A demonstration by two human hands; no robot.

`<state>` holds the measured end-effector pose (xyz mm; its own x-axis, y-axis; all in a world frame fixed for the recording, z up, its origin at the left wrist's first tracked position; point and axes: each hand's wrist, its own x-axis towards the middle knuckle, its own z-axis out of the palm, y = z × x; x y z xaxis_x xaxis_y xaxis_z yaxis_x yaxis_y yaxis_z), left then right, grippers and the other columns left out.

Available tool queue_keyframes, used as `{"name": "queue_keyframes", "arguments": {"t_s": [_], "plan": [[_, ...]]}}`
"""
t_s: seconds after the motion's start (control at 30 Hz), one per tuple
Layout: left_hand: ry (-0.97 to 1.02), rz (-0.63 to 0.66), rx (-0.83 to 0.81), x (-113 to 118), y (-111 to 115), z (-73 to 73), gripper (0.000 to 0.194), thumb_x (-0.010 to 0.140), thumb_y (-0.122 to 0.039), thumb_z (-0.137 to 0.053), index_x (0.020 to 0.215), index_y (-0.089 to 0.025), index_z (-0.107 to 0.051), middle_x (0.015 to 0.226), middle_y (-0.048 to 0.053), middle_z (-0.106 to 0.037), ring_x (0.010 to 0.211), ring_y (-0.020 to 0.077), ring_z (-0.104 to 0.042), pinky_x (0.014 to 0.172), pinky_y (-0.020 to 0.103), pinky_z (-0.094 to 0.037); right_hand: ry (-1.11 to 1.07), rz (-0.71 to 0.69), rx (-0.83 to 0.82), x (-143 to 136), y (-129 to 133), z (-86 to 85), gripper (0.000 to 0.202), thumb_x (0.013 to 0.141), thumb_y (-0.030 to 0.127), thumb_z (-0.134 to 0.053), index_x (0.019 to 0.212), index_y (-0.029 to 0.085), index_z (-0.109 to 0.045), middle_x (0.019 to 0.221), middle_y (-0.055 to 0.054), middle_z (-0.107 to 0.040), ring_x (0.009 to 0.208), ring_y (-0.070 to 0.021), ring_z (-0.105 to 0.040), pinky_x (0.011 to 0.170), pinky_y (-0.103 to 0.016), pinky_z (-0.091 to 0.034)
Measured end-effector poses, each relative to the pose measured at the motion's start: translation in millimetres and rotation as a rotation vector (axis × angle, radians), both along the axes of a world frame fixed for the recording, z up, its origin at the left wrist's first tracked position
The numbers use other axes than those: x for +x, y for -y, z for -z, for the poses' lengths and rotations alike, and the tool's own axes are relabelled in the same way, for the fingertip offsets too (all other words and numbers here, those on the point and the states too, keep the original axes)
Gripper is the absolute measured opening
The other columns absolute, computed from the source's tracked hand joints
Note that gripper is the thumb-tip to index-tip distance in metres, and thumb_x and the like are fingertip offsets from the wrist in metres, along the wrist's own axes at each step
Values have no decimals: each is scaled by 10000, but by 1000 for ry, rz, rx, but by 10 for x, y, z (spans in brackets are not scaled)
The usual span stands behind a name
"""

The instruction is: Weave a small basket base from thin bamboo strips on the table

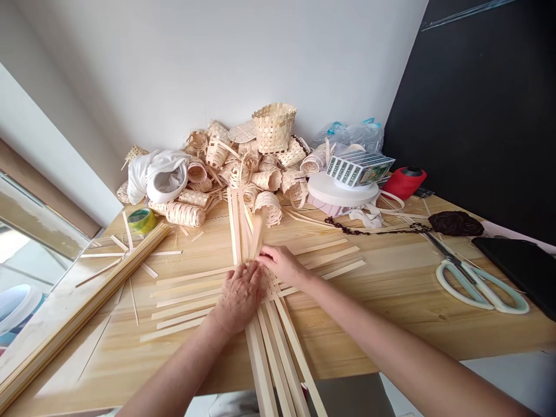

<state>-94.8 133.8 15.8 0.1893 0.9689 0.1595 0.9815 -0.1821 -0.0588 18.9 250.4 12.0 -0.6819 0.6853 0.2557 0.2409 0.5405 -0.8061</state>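
Flat pale bamboo strips cross each other in the middle of the table. One set of long strips (278, 353) runs from the table's front edge away from me, and shorter strips (186, 313) lie across it. My left hand (241, 295) rests flat on the crossing, its fingers stretched over the strips. Just right of it, my right hand (281, 263) pinches a bamboo strip (257, 234) whose far end is lifted and blurred. Both hands hide most of the crossing.
Woven baskets (273, 130) are heaped by the wall. To the right are large scissors (475, 284), dark yarn (456, 223), a red thread cone (403, 182) and a box (358, 167). On the left lie a strip bundle (87, 307) and a tape roll (142, 220).
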Motion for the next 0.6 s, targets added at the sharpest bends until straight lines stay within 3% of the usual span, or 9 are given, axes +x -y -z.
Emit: {"name": "queue_keyframes", "arguments": {"t_s": [0.13,0.27,0.43,0.53,0.6], "plan": [[9,23,-30,6,-6,-46,348,844,-244,-422,1168,-133,-485,1209,112,-522,1112,266,-432,867,422,-409,59,-60,238,79,113,48,145,800,147,-493,788,195,-630,782,-35,-673,736,-163,-595,694,-260,-415],[-1,28,-43,18,-1,-63,320,845,-209,-399,1125,-111,-518,1191,120,-532,1110,276,-433,878,417,-406,91,-63,253,109,132,48,200,755,78,-521,831,199,-660,841,-48,-695,796,-186,-618,730,-285,-440],[130,63,-17,-17,35,-23,373,837,-206,-417,1197,-119,-462,1257,119,-495,1129,273,-438,903,447,-404,21,-3,-5,74,15,-33,194,760,88,-502,760,196,-663,826,-21,-695,816,-161,-629,772,-277,-452],[424,70,9,-183,-2,-67,312,827,-120,-354,1076,-146,-541,1134,101,-581,1039,201,-526,893,382,-437,34,171,-218,-17,-108,-58,126,745,102,-523,755,177,-624,721,-4,-663,687,-142,-632,647,-247,-480],[736,-60,78,-361,-93,-144,292,798,-88,-332,943,-155,-577,989,89,-621,938,173,-568,865,360,-454,41,243,-293,-89,-178,-60,109,754,104,-508,770,168,-594,696,2,-640,568,-115,-616,529,-214,-471]]}}
